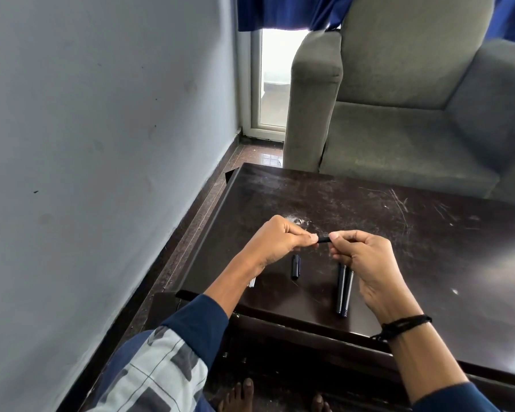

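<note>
A short black cylindrical pen piece (324,239) is held in the air just above the dark scratched wooden table (428,233), pinched at both ends. The left hand (275,239) is curled tight, with thumb and forefinger clamped on the left end. The right hand (366,257) pinches the right end between thumb and forefinger, the other fingers loosely bent below. Only a small middle stretch of the pen piece is exposed, so it cannot be told for sure whether it is one part or two at a joint. Step judged: pen parts being pulled apart or pushed together.

To do it cleanly, both ends are best kept on one straight axis, with force applied along it and a slight twist, never bent sideways. The grip is best taken close to the joint. The work is best kept over the table, so a slipped part is caught.

On the table, a stubby black plastic cap (295,266) lies below the gap between the hands. Two long black pen barrels (343,289) lie side by side, touching, under the right hand. A silvery tip (251,283) shows beside the left forearm, mostly hidden. A grey fabric armchair (398,114) stands behind the table.
</note>
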{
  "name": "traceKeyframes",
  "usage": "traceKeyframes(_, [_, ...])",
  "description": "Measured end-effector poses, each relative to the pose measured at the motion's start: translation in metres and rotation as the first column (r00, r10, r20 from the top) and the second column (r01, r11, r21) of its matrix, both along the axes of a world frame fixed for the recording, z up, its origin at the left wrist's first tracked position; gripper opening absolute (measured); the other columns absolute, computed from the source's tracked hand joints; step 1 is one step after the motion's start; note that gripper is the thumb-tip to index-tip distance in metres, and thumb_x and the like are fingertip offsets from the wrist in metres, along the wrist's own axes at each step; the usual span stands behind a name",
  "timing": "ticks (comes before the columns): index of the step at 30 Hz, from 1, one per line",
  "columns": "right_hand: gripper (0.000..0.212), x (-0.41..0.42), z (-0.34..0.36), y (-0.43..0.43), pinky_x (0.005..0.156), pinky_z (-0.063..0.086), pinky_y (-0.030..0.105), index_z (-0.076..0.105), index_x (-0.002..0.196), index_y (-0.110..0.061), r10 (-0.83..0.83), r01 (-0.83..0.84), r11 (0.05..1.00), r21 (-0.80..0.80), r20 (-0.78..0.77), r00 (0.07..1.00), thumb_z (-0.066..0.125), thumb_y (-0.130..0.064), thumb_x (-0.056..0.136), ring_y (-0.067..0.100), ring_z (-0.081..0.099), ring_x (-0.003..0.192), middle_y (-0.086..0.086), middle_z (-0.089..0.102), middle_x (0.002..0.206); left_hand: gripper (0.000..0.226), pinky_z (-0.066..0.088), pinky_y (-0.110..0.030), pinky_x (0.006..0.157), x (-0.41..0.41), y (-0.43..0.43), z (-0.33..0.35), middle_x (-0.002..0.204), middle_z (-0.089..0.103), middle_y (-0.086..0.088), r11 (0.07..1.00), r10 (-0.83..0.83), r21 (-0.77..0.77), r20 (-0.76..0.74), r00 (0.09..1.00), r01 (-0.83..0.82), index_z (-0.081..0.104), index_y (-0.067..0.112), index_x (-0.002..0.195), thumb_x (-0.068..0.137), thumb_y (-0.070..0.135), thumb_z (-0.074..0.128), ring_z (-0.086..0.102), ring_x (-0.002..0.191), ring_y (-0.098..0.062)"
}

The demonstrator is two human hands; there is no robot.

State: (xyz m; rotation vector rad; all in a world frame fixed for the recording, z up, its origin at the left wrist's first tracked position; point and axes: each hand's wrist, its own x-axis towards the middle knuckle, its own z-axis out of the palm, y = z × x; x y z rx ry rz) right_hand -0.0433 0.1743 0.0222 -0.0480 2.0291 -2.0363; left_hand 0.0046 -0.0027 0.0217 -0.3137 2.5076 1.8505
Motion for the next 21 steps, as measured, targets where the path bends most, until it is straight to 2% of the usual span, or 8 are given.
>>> traceKeyframes(2, [0.009,0.0002,0.0000,0.0008,0.068,0.057,0.023,0.075,0.085,-0.003,0.001,-0.001,1.000,-0.024,0.023,1.000,0.077,-0.010,0.089,0.016,0.066,0.070,0.009,0.071,0.076,0.016,0.043,-0.020,0.078,0.0003,0.0000,0.0016,0.065,0.071,0.014,1.000,0.003,-0.002,-0.001,1.000,-0.003,0.082,0.016,0.090,0.089,0.031,0.075,0.058,0.062,0.010])
traceKeyframes(5, [0.016,0.0003,-0.0023,0.0018,0.072,0.058,0.027,0.075,0.082,-0.004,-0.033,0.033,0.999,-0.007,0.019,0.999,0.080,-0.018,0.087,0.017,0.067,0.070,0.011,0.072,0.076,0.016,0.043,-0.020,0.079,0.0001,0.0001,0.0013,0.072,0.075,0.013,1.000,0.006,-0.007,0.000,1.000,-0.006,0.082,0.017,0.091,0.089,0.031,0.075,0.060,0.063,0.011])
traceKeyframes(10, [0.006,-0.0007,-0.0018,0.0003,0.065,0.057,0.021,0.074,0.082,-0.001,-0.035,0.035,0.999,-0.002,-0.013,0.999,0.077,-0.003,0.087,0.021,0.066,0.075,0.009,0.071,0.077,0.015,0.045,-0.021,0.081,0.0001,-0.0002,0.0008,0.071,0.073,0.015,1.000,-0.006,-0.006,0.006,1.000,0.006,0.082,0.018,0.091,0.088,0.031,0.076,0.062,0.068,0.009])
traceKeyframes(14, [0.005,-0.0004,-0.0010,0.0012,0.070,0.057,0.023,0.075,0.085,-0.004,-0.007,0.008,1.000,-0.025,0.019,1.000,0.078,-0.008,0.088,0.016,0.068,0.076,0.009,0.073,0.081,0.014,0.042,-0.021,0.078,0.0005,-0.0005,0.0024,0.055,0.064,0.019,1.000,-0.012,-0.013,-0.007,1.000,0.012,0.081,0.020,0.084,0.089,0.030,0.075,0.054,0.056,0.010])
traceKeyframes(17, [0.011,0.0002,-0.0021,0.0009,0.070,0.057,0.025,0.074,0.082,-0.003,-0.013,0.013,1.000,0.009,0.009,1.000,0.078,-0.011,0.088,0.016,0.067,0.071,0.011,0.071,0.078,0.015,0.043,-0.021,0.080,0.0003,-0.0003,0.0020,0.060,0.067,0.018,1.000,-0.014,-0.012,0.003,1.000,0.014,0.082,0.017,0.091,0.088,0.031,0.076,0.057,0.059,0.011])
traceKeyframes(21, [0.007,-0.0003,-0.0015,0.0007,0.063,0.056,0.019,0.073,0.082,-0.002,-0.012,0.013,1.000,0.022,-0.016,1.000,0.076,-0.003,0.088,0.017,0.066,0.072,0.011,0.070,0.079,0.014,0.051,-0.026,0.092,-0.0003,0.0001,0.0005,0.086,0.078,0.009,1.000,-0.018,-0.012,0.005,1.000,0.018,0.082,0.019,0.094,0.086,0.030,0.078,0.068,0.081,0.004])
